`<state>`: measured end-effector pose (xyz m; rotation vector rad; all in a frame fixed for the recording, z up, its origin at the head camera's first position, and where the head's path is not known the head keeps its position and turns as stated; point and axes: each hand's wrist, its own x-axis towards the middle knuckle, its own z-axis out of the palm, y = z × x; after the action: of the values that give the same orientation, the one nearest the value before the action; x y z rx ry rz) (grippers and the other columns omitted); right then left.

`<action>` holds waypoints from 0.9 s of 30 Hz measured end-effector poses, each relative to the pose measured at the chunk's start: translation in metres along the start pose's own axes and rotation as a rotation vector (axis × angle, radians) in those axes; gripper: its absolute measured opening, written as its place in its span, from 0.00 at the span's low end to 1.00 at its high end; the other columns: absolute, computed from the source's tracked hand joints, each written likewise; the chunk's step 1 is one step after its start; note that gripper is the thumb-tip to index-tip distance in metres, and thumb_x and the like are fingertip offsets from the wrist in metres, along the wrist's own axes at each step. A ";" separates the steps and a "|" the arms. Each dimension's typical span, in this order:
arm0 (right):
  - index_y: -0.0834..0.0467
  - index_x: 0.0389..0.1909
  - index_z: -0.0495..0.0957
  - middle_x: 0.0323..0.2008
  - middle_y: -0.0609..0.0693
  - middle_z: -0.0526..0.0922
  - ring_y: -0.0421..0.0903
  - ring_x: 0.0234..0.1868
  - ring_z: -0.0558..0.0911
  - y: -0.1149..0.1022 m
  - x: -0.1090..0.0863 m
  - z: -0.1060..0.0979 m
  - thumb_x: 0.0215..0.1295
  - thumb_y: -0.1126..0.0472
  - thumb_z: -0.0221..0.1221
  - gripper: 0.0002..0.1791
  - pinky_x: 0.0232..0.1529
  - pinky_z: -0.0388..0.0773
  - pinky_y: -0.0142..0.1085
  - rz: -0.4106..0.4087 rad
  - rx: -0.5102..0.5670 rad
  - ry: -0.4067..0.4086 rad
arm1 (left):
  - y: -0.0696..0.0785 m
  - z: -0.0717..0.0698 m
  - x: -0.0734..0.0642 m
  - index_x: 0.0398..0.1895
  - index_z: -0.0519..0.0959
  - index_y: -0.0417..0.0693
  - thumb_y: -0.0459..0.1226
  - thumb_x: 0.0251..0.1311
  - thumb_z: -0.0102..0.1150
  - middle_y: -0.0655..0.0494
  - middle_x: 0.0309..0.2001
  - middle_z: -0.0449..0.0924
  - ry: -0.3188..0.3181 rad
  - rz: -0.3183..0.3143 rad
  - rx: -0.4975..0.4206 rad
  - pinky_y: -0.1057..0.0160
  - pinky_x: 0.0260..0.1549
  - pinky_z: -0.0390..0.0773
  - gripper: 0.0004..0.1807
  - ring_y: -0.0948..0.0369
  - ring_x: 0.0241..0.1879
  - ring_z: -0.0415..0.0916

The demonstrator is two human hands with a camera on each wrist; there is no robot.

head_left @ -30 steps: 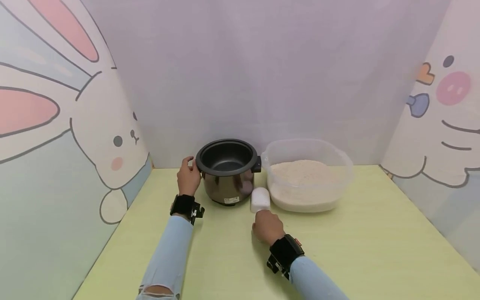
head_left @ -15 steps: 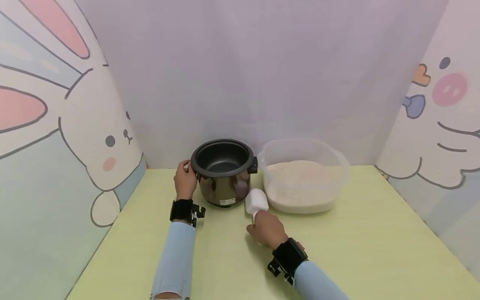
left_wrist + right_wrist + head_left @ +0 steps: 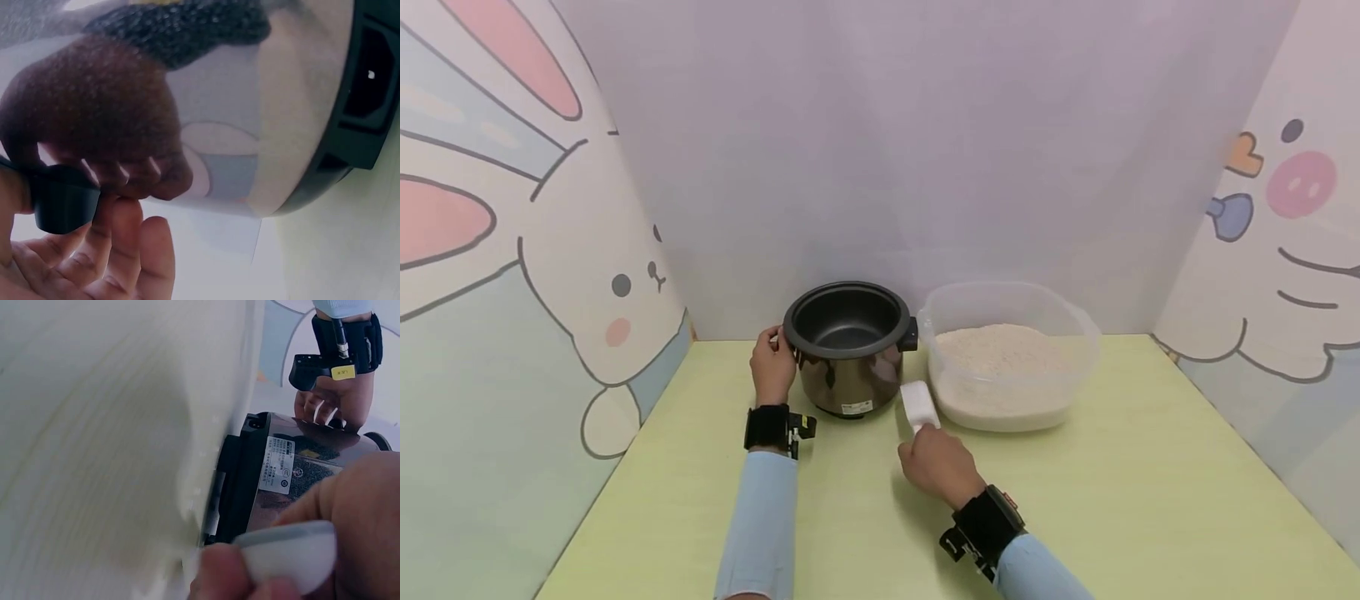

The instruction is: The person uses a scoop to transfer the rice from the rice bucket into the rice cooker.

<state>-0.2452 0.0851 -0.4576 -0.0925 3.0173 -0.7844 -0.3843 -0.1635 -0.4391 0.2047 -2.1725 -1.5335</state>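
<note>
A dark, shiny rice cooker [image 3: 850, 379] with no lid stands near the back wall. My left hand [image 3: 771, 371] is at its left side, and in the left wrist view the thumb and fingers curl about the cooker's black side handle [image 3: 65, 203]. In front of the cooker's right side, my right hand [image 3: 942, 467] grips a white scoop [image 3: 919, 403] by its handle. The scoop's bowl is turned on its side and points away from me. In the right wrist view, the fingers partly hide the white scoop handle [image 3: 290, 556].
Right of the cooker stands a translucent plastic tub [image 3: 1086, 333] with pale rice [image 3: 1000, 350] piled inside. The yellow-green table [image 3: 1135, 500] meets a plain back wall [image 3: 880, 167]. Side panels with cartoon animals [image 3: 602, 292] stand left and right.
My right hand has turned the scoop from its rounded back showing to lying on its side, with a small shift toward me. The left hand stays at the cooker's handle.
</note>
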 end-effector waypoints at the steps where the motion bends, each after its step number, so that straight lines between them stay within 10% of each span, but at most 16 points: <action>1: 0.66 0.33 0.74 0.25 0.58 0.76 0.52 0.23 0.76 0.000 0.000 0.000 0.69 0.55 0.52 0.15 0.19 0.72 0.44 0.006 -0.001 0.002 | 0.000 0.000 0.000 0.63 0.76 0.37 0.43 0.81 0.45 0.35 0.43 0.82 -0.003 -0.002 -0.001 0.58 0.32 0.73 0.21 0.43 0.39 0.79; 15: 0.70 0.40 0.72 0.26 0.58 0.76 0.54 0.24 0.78 0.009 -0.001 0.002 0.71 0.64 0.52 0.10 0.19 0.76 0.46 -0.045 -0.022 0.086 | -0.002 -0.003 0.003 0.65 0.75 0.40 0.47 0.80 0.47 0.39 0.41 0.81 -0.059 -0.033 -0.052 0.66 0.25 0.74 0.23 0.49 0.33 0.82; 27: 0.63 0.35 0.73 0.22 0.50 0.72 0.45 0.20 0.71 0.007 -0.022 -0.044 0.71 0.62 0.54 0.07 0.16 0.68 0.39 -0.211 -0.046 0.091 | -0.001 -0.006 0.000 0.67 0.73 0.41 0.48 0.81 0.45 0.39 0.43 0.81 -0.077 -0.058 -0.052 0.66 0.26 0.75 0.24 0.48 0.35 0.83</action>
<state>-0.2256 0.1136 -0.4225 -0.3930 3.1496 -0.7516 -0.3818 -0.1694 -0.4385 0.1954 -2.2005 -1.6536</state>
